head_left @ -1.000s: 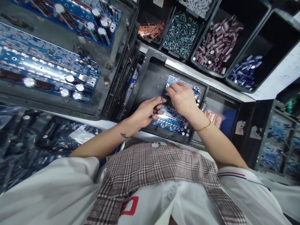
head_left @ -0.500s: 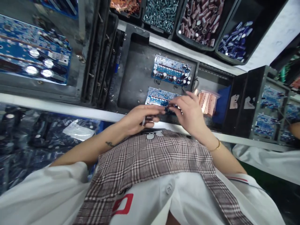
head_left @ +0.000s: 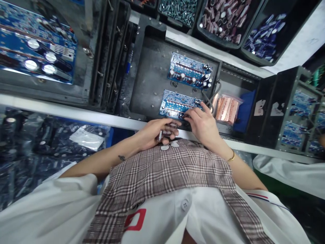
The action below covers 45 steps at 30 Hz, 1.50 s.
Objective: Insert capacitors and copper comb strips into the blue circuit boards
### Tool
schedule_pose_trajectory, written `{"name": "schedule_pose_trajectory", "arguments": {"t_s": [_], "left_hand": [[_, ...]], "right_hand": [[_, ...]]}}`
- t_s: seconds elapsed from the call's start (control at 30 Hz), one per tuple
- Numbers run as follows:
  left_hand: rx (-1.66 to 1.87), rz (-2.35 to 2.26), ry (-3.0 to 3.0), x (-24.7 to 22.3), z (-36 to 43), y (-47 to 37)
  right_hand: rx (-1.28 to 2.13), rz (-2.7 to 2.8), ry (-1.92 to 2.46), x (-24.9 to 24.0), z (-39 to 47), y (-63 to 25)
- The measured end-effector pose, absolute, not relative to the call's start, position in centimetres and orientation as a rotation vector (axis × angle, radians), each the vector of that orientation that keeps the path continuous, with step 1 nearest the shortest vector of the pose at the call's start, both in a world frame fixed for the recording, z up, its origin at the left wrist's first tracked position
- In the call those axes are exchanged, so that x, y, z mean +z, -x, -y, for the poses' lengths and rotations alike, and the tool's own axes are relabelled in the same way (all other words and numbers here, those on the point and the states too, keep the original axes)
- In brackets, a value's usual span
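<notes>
Two blue circuit boards lie in a black tray (head_left: 144, 78). The upper board (head_left: 189, 72) carries several upright cylindrical capacitors. My right hand (head_left: 203, 123) is over the right front edge of the lower board (head_left: 175, 103), its thumb and fingertips pinched on a small dark part, mostly hidden. Just left of it, in front of the tray, my left hand (head_left: 154, 132) is turned palm up with curled fingers round several brown capacitors (head_left: 165, 133).
Bins of green (head_left: 179, 12), brown (head_left: 224, 20) and blue parts (head_left: 266, 37) stand behind the tray. A bag of copper-coloured strips (head_left: 228, 109) lies right of it. Larger boards (head_left: 35, 44) stand left, with plastic-wrapped parts (head_left: 38, 145) below.
My left hand has turned and opened somewhat away from my right hand, showing the capacitors in it. My right hand stays at the lower board's front edge. The view has shifted slightly.
</notes>
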<state>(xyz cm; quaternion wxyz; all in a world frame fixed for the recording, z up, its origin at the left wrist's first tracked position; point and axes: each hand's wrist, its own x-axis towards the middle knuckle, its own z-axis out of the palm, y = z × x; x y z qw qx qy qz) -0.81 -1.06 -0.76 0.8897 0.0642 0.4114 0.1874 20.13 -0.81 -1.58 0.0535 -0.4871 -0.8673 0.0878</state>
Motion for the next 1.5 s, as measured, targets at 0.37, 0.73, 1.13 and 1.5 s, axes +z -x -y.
{"name": "schedule_pose_trajectory", "arguments": {"t_s": [0.37,0.73,1.13,1.5], "left_hand": [[0.381,-0.863,-0.059,-1.0,2.0,0.5],[0.403,-0.84,-0.024,-0.8,2.2,1.3],[0.389,-0.856,-0.169,-1.2,2.9,2.5],[0.513,-0.811,-0.043,-1.3,2.7,2.5]], "right_hand": [[0.278,2.683,1.277,-1.3,1.0,-19.7],[0.365,2.547,1.487,-1.7,0.8,-17.1],[0.283,2.588,1.479,-2.2,0.9,-16.8],[0.321,2.714,1.192,-1.2,0.5,-16.9]]}}
